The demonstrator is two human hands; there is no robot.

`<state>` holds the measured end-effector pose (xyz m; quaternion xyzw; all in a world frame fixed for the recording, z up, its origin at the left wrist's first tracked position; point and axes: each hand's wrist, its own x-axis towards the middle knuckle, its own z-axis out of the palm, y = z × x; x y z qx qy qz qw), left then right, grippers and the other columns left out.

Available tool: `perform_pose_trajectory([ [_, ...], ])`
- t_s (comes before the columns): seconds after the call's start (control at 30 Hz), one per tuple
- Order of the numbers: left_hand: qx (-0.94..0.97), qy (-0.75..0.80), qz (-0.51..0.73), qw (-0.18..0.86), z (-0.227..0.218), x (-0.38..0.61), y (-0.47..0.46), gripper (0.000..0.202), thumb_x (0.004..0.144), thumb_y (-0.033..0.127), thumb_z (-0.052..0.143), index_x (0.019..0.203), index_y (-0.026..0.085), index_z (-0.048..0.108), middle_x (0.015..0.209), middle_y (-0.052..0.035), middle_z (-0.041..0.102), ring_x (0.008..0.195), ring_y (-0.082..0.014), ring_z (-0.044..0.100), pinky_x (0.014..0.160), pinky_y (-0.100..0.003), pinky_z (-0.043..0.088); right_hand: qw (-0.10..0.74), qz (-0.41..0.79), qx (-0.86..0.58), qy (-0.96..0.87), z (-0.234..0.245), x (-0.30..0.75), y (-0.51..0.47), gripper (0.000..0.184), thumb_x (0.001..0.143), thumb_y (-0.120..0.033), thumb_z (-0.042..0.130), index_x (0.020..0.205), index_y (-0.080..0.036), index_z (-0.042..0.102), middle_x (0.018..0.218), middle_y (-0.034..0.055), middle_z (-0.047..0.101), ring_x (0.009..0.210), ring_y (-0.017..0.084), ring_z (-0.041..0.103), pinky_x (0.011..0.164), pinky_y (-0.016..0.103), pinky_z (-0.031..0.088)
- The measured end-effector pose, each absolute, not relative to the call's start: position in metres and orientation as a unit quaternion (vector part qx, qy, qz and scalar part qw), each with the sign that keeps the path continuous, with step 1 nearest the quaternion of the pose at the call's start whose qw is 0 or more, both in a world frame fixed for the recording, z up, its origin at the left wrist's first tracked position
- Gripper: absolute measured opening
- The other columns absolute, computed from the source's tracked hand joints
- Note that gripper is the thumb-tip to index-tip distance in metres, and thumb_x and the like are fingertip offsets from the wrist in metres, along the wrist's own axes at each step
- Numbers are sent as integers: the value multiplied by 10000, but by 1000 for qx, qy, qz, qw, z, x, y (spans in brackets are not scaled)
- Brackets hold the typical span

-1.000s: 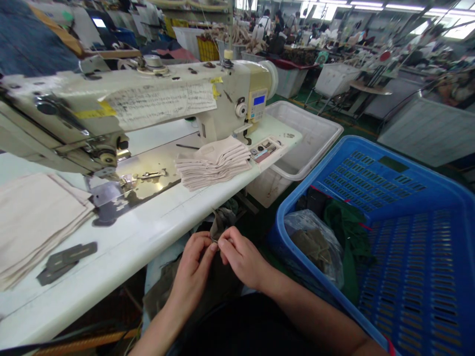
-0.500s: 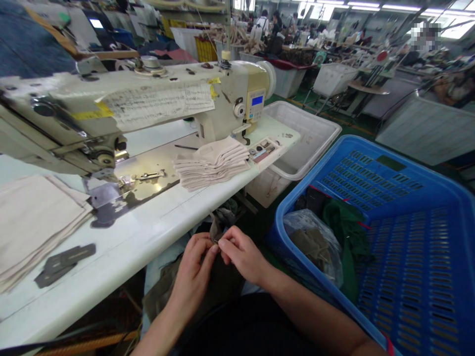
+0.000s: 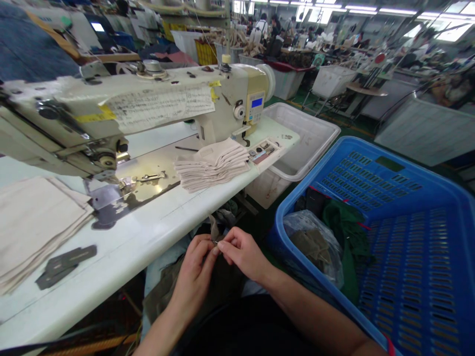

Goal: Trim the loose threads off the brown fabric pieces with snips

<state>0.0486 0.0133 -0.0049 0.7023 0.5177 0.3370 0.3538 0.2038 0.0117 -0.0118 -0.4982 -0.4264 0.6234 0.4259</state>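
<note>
Below the table's front edge, my left hand (image 3: 196, 262) pinches an olive-brown cloth piece (image 3: 214, 226), whose end sticks up above the fingers. My right hand (image 3: 243, 252) is closed too, thumb against forefinger, its tips almost meeting the left thumb. A small bright glint shows between the fingertips; what the right hand grips there is too small to name. More olive cloth (image 3: 163, 287) hangs over my lap beneath the hands.
A sewing machine (image 3: 159, 99) stands on the white table (image 3: 156, 247). Folded beige cloth pieces (image 3: 213, 163) and a flat beige stack (image 3: 37, 222) lie there, with dark grey templates (image 3: 67, 267). To the right is a blue basket (image 3: 419, 237) holding cloth; behind it, a white bin (image 3: 297, 148).
Both hands stay nearly in place, still pinching. The fingertips have shifted slightly and a bright glint shows more clearly between them.
</note>
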Motion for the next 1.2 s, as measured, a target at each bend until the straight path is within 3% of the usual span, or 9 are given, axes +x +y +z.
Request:
perform_pose_trajectory([
  [0.27, 706, 511, 347, 346, -6, 43, 14, 261, 959, 369, 522, 752, 242, 617, 970, -52, 632, 952, -224, 636, 863, -345, 535, 456, 605, -509, -408, -8, 210, 17, 309, 851, -485, 663, 833, -197, 552, 583, -67, 518, 538, 108, 441, 559, 254, 367],
  [0.37, 721, 489, 339, 355, -1, 46, 14, 232, 961, 354, 518, 809, 243, 652, 978, -57, 640, 929, -217, 642, 854, -336, 538, 453, 518, -554, -468, -2, 210, 19, 242, 779, -388, 758, 806, -192, 619, 725, -33, 558, 667, 131, 504, 636, 267, 403],
  [0.53, 706, 508, 360, 337, 7, 47, 13, 239, 897, 339, 569, 699, 232, 650, 906, -55, 627, 855, -213, 629, 787, -322, 536, 481, 442, -505, -564, 3, 202, 18, 144, 855, -276, 641, 754, -209, 564, 829, -7, 545, 773, 148, 519, 703, 273, 409],
  [0.63, 648, 545, 406, 343, 5, 44, 12, 289, 869, 339, 577, 606, 224, 618, 936, -63, 641, 902, -221, 635, 797, -321, 537, 503, 496, -505, -495, -3, 198, 20, 209, 861, -356, 627, 756, -217, 512, 747, -30, 493, 680, 131, 469, 640, 264, 390],
  [0.77, 556, 563, 423, 442, 1, 43, 11, 344, 844, 427, 613, 586, 200, 600, 997, -71, 659, 881, -219, 661, 754, -320, 577, 478, 634, -500, -346, -11, 197, 23, 321, 839, -508, 621, 809, -248, 434, 578, -113, 288, 480, 98, 257, 460, 236, 235],
  [0.87, 491, 548, 370, 567, 3, 45, 14, 354, 797, 510, 673, 665, 188, 614, 921, -51, 656, 700, -176, 641, 628, -317, 604, 488, 596, -493, -403, -7, 200, 22, 294, 825, -465, 656, 789, -225, 491, 624, -81, 397, 543, 100, 360, 510, 233, 316],
  [0.93, 472, 539, 357, 600, 6, 46, 17, 363, 765, 517, 708, 659, 184, 611, 843, -35, 640, 677, -168, 624, 608, -317, 616, 488, 564, -489, -453, -2, 201, 21, 262, 826, -425, 667, 767, -209, 531, 686, -50, 482, 626, 114, 443, 591, 244, 388],
  [1.03, 482, 533, 382, 582, 10, 49, 18, 367, 760, 506, 714, 629, 186, 590, 850, -40, 654, 707, -172, 629, 605, -314, 631, 489, 569, -491, -441, 0, 199, 20, 270, 832, -441, 664, 774, -214, 532, 701, -42, 504, 657, 128, 479, 620, 253, 421],
  [1.2, 503, 560, 397, 525, 4, 57, 16, 336, 803, 525, 651, 758, 192, 637, 1014, -79, 725, 631, -168, 685, 604, -341, 629, 523, 554, -534, -367, -12, 196, 20, 305, 842, -489, 675, 855, -220, 531, 774, -19, 552, 729, 156, 552, 681, 277, 480],
])
